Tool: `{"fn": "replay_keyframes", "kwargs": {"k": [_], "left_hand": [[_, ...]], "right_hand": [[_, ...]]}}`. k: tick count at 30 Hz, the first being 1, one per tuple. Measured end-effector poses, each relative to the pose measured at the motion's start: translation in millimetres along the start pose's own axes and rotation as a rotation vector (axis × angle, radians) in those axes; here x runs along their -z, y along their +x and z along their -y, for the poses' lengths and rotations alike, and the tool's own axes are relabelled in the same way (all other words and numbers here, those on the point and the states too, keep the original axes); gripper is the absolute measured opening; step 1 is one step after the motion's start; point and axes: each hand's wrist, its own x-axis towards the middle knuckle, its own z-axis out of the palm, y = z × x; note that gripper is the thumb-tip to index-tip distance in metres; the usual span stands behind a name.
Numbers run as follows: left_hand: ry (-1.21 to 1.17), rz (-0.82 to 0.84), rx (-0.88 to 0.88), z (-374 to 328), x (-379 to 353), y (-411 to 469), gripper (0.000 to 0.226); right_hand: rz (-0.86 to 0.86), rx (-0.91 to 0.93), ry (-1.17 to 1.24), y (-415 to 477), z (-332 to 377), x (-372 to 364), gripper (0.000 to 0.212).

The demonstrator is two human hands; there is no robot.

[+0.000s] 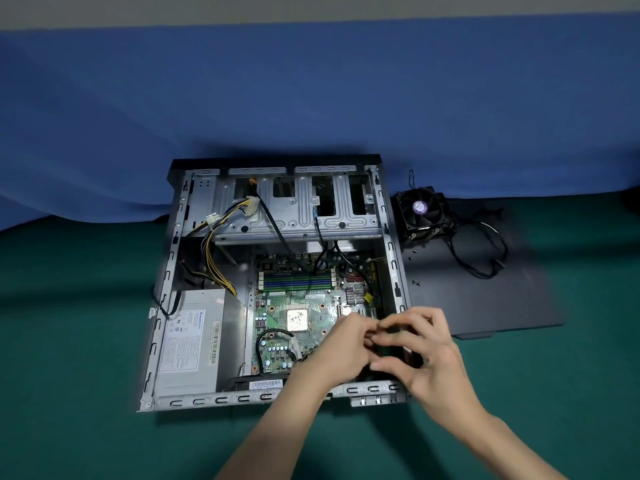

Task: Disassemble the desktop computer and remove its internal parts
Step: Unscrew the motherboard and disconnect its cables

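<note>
On the green table (86, 341) the open desktop case (242, 398) lies flat, with the power supply (194, 337) at its left and the motherboard (298, 306) in the middle. The left hand (341, 348) has its fingers curled at the near right corner – whether they hold anything I cannot tell. The right hand (426, 355) has its fingers clamped round a dark part (391, 344) there. Farther right, a cooler fan (420, 211) rests on the side panel (485, 299).
</note>
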Motion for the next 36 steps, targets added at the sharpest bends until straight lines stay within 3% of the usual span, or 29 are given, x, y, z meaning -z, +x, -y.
{"fn": "replay_keyframes", "kwargs": {"k": [2, 7, 12, 17, 23, 27, 32, 36], "left_hand": [[-0.018, -0.02, -0.009, -2.0, -4.6, 2.1, 0.022], [-0.096, 0.042, 0.047, 3.0, 4.0, 0.2, 0.037], [-0.018, -0.072, 0.039, 3.1, 2.9, 1.2, 0.038], [-0.106, 0.003, 0.059, 2.4, 6.0, -0.6, 0.044], [-0.027, -0.077, 0.062, 1.6, 1.0, 1.4, 0.038], [-0.117, -0.013, 0.063, 2.3, 7.3, -0.4, 0.045], [-0.058, -0.082, 0.091, -0.6, 2.6, 0.3, 0.038], [-0.111, -0.012, 0.067, -0.1, 6.7, -1.1, 0.041]], "right_hand": [[-0.031, -0.012, -0.024, -0.1, 0.1, -2.0, 0.013], [-0.041, -0.039, -0.008, -2.1, -5.3, -2.6, 0.039], [-0.039, -0.019, -0.001, 0.7, -3.6, -4.4, 0.022], [-0.047, -0.062, -0.047, 1.3, -6.4, -4.2, 0.036], [-0.047, -0.017, -0.084, 3.9, -0.3, -5.0, 0.022], [-0.037, -0.059, -0.078, 4.1, -3.7, -2.6, 0.037], [-0.044, -0.039, -0.101, 4.7, 1.1, -3.7, 0.019], [-0.048, -0.062, -0.086, 5.8, -0.6, -2.4, 0.033]]}}
